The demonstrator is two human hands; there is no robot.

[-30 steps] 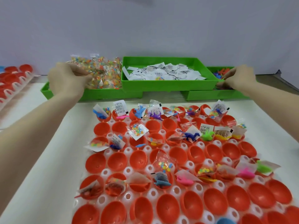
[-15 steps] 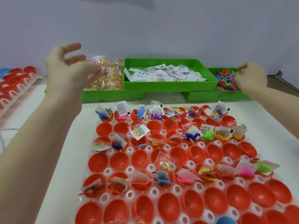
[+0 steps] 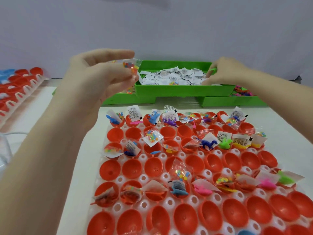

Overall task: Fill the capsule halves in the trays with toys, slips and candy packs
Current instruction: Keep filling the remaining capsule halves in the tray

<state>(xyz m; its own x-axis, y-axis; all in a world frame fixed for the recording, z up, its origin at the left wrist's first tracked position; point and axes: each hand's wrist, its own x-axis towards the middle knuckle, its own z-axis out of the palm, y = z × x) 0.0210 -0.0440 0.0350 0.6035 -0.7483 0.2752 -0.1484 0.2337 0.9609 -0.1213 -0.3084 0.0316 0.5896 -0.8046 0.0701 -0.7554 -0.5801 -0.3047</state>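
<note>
A white tray [image 3: 144,178] holds rows of red capsule halves [image 3: 133,168]; some carry toys, slips and candy packs, many are bare. My left hand [image 3: 101,77] is raised above the tray's far left corner and pinches a clear candy pack [image 3: 133,68] of coloured beads between thumb and fingers. My right hand [image 3: 227,72] reaches into the green middle bin [image 3: 184,90] of paper slips [image 3: 176,77]. Its curled fingers hold a small green toy [image 3: 212,71], and the fingertips touch the slips.
A lower green bin [image 3: 228,101] with coloured toys [image 3: 243,91] sits at the right, partly under the slip bin. Another green bin [image 3: 118,100] with candy packs lies mostly behind my left hand. A second tray of red halves [image 3: 20,85] stands at the far left.
My left hand rose from the candy bin and moved right with a candy pack in its fingers. My right hand moved left from the toy bin into the slip bin.
</note>
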